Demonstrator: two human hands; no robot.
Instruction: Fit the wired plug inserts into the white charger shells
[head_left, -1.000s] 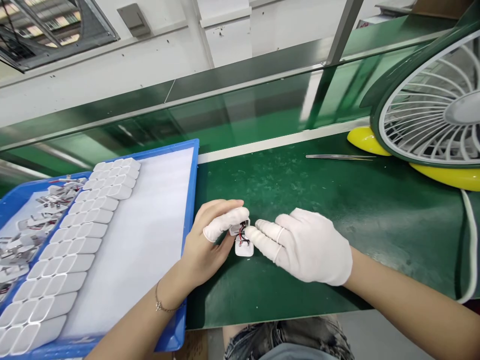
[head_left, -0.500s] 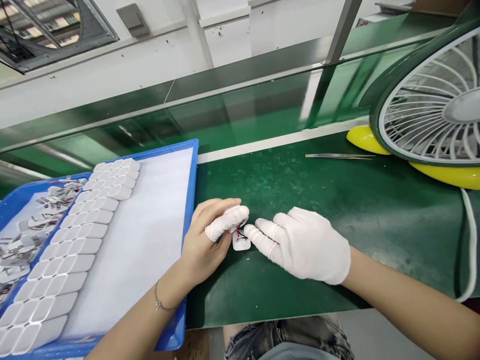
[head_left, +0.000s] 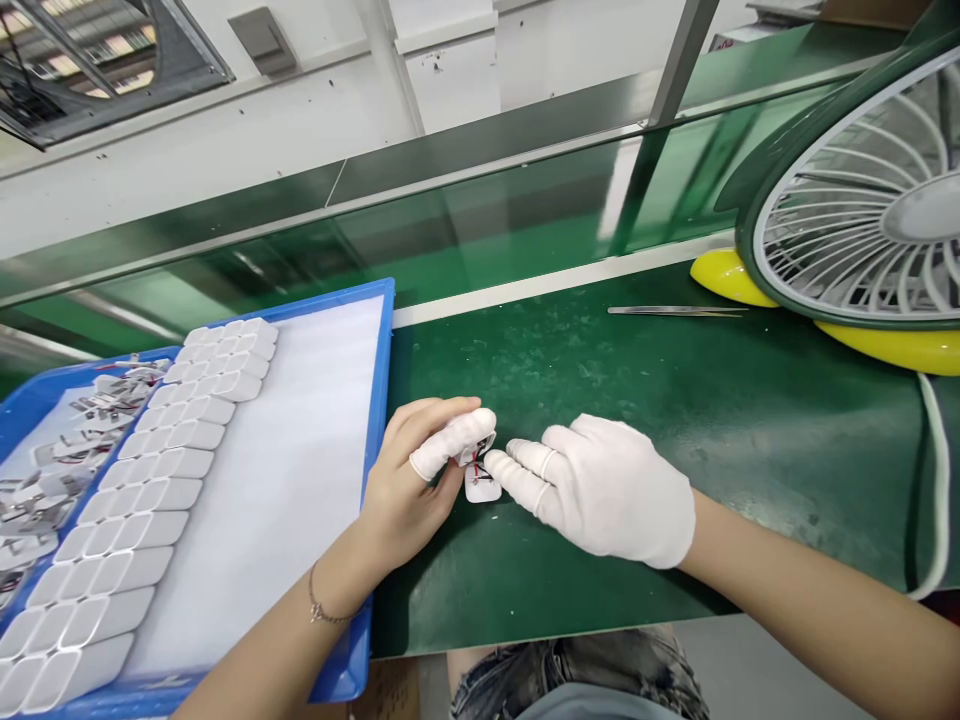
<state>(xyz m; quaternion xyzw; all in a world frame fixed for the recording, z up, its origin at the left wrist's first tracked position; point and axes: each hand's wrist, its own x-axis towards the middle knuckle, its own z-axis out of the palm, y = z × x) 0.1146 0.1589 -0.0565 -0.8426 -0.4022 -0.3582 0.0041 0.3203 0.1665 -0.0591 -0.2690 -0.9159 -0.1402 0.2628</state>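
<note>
My left hand (head_left: 420, 465), with a white finger cot on its index finger, is closed around a small white plastic charger housing (head_left: 480, 447), mostly hidden by the fingers. Red and black wires (head_left: 478, 466) run from it to a small white plastic cover (head_left: 482, 487) just below, close over the green bench. In a white glove with finger cots, my right hand (head_left: 600, 490) comes in from the right. Its fingertips are at the wires, bent in a pinch; the thumb is hidden.
At left, a blue tray (head_left: 381, 400) holds rows of white plastic housings (head_left: 142, 490). Beside it, another blue tray (head_left: 30, 385) has loose white parts with wires (head_left: 45, 490). Metal tweezers (head_left: 675, 311) lie at the back of the green bench (head_left: 600, 370). A fan (head_left: 862, 210) stands at right.
The whole view has shifted very slightly. Both hands stay at the wired parts, with barely any movement in the right fingertips.
</note>
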